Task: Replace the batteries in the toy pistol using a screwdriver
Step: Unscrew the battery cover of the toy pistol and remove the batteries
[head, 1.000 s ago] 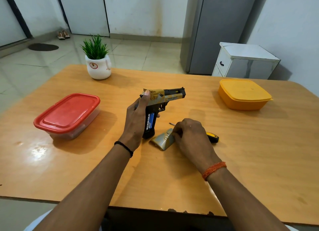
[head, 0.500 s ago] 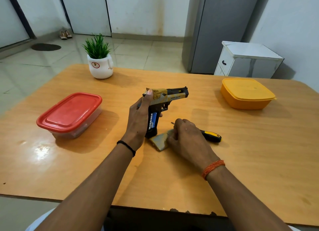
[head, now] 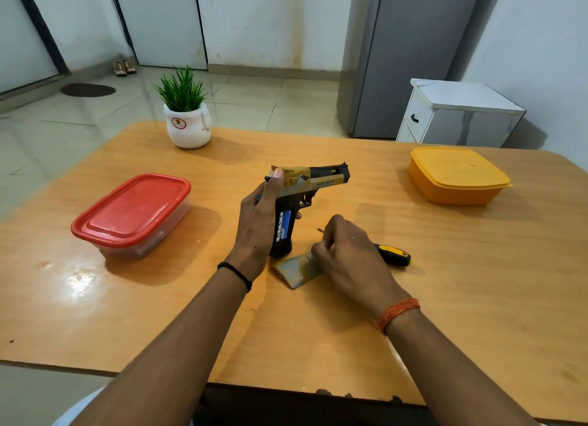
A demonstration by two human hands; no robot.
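While the toy pistol [head: 305, 187] is held upright near the table's middle, butt resting on the wooden table [head: 477, 282] and barrel pointed right, its grip is seen open on the side facing the camera, with a blue battery [head: 286, 223] exposed inside. The pistol is gripped by the left hand [head: 259, 222]: thumb laid up along the rear of the gold slide, fingers wrapped round the far side of the grip. Just near-right of the butt, the removed grip cover [head: 297, 270] is lain flat on the table, gold-grey. Its right end is covered by the right hand [head: 348, 254], whose fingers are curled down toward the cover; whether anything is pinched cannot be told, fingertips being hidden. A screwdriver [head: 393, 254] with a black-and-yellow handle is lain on the table under and beyond that hand, handle sticking out right, metal tip just visible far-left of the knuckles. A black band is worn on the left wrist, an orange thread on the right. Further out: a red-lidded clear container [head: 133, 214] at left, a yellow lidded box [head: 456, 176] at far right, a potted green plant [head: 187, 114] in a white pot at the far edge. Beyond the table, a white cabinet [head: 458, 114] and grey fridge [head: 410, 53] are stood on the tiled floor.
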